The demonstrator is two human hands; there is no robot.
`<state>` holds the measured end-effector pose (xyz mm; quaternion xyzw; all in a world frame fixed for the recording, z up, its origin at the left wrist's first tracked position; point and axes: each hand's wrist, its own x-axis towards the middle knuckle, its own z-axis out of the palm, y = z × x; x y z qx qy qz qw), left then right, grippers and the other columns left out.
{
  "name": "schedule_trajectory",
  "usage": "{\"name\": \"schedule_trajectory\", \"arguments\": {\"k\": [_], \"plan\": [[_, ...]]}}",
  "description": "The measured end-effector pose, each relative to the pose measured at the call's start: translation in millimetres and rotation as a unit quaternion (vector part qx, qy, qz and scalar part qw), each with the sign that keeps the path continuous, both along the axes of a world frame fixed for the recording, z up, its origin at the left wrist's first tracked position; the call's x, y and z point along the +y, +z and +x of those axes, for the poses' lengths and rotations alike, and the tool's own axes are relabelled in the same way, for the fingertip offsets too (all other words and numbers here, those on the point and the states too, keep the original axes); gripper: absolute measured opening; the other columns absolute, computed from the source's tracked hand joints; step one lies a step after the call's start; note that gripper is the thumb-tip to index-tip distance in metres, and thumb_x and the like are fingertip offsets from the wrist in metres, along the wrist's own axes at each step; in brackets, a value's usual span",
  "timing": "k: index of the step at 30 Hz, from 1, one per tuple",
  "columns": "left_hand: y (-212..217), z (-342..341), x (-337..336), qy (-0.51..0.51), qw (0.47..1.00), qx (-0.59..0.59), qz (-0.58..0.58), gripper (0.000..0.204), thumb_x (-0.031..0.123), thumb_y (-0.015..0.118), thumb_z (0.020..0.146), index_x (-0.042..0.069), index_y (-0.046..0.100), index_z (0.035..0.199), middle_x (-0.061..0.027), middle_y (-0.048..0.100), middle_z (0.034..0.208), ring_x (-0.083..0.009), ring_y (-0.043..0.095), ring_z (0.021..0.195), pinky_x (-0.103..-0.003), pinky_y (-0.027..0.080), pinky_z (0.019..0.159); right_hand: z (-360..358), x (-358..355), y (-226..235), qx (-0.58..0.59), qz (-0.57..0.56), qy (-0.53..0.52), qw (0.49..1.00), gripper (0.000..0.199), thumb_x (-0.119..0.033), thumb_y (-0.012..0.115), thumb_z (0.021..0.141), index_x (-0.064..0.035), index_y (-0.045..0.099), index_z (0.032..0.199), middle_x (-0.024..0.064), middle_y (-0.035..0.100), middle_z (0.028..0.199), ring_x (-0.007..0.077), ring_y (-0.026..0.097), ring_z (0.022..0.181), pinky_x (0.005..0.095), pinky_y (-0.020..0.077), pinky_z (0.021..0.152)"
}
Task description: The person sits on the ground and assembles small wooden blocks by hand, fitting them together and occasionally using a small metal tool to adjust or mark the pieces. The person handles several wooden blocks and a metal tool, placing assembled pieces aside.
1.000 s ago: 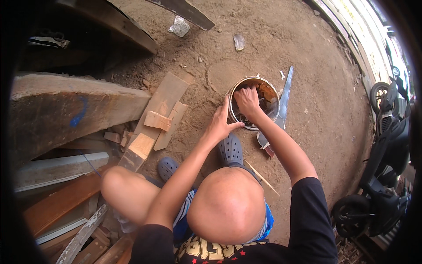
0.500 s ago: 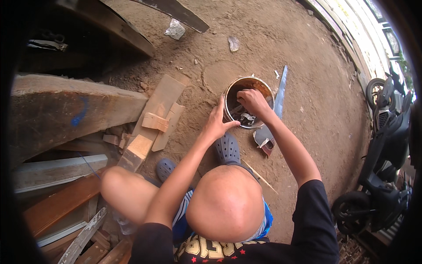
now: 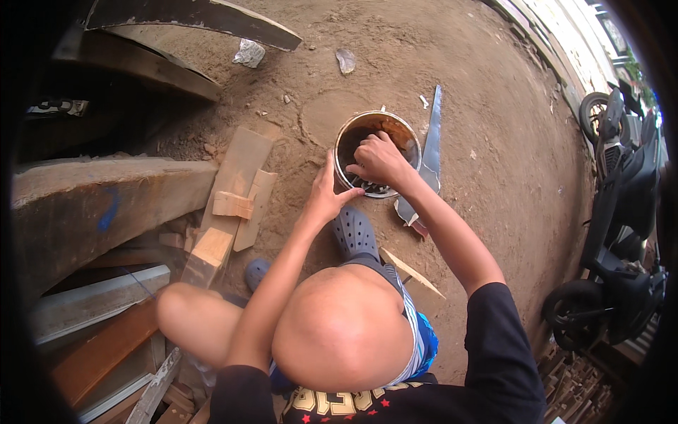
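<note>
A round, stained bucket [image 3: 399, 131] stands on the dirt in front of me, its inner wall rusty brown. My left hand [image 3: 325, 196] clasps its left side, with the thumb at the near rim and the fingers along the outside. Inside the mouth, my right hand [image 3: 381, 161] has its fingers curled downward; whatever they hold is hidden. Small dark and pale pieces [image 3: 378, 189] show at the bottom, partly covered by that hand. Just right of the bucket lies a long tapering metal blade [image 3: 433, 131], resembling a handsaw's, partly behind my right forearm.
Wood offcuts [image 3: 233, 205] and a thick beam [image 3: 113, 191] are at left, above stacked planks [image 3: 106, 332]. A grey clog [image 3: 355, 233] is on my foot near the bucket. Crumpled foil-like litter [image 3: 248, 53] lies farther off. A dark motorbike [image 3: 607, 233] stands at right.
The view has shifted, so the scene sits farther left. My right hand has turned inside the bucket, its thumb now showing toward the left; my left hand keeps its hold.
</note>
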<state>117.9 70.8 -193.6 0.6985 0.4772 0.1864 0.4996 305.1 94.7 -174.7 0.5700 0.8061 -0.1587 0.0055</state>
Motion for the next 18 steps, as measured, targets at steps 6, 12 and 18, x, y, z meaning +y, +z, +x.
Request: {"name": "schedule_trajectory", "arguments": {"k": [6,12,18], "plan": [[6,3,3,-0.014,1.0,0.013,-0.012,0.11,0.032,0.082,0.074,-0.006,0.011,0.15,-0.0298,0.036,0.147,-0.0381,0.036,0.138,-0.043,0.033,0.112,-24,12,-52,-0.014,0.067,-0.025,0.997,0.008,-0.01,0.059,0.075,-0.0092,0.066,0.071,0.0123,0.068,0.073,0.0296,0.068,0.076,0.0418,0.0483,0.072],[7,1,2,-0.01,1.0,0.003,-0.003,0.109,0.03,0.082,0.074,-0.004,0.012,0.15,-0.0292,0.038,0.145,-0.038,0.039,0.136,-0.042,0.034,0.111,-30,16,-69,0.045,0.045,-0.086,0.994,0.017,-0.013,0.052,0.08,-0.0088,0.066,0.073,0.0144,0.067,0.073,0.033,0.067,0.072,0.0488,0.0469,0.079],[0,1,1,-0.005,1.0,0.001,0.005,0.11,0.032,0.083,0.073,-0.005,0.013,0.15,-0.0304,0.038,0.145,-0.0395,0.039,0.135,-0.043,0.034,0.11,-35,17,-73,0.04,0.056,-0.125,0.99,0.019,-0.014,0.05,0.082,-0.0089,0.068,0.079,0.0134,0.068,0.075,0.0323,0.067,0.076,0.0491,0.0461,0.082]]}}
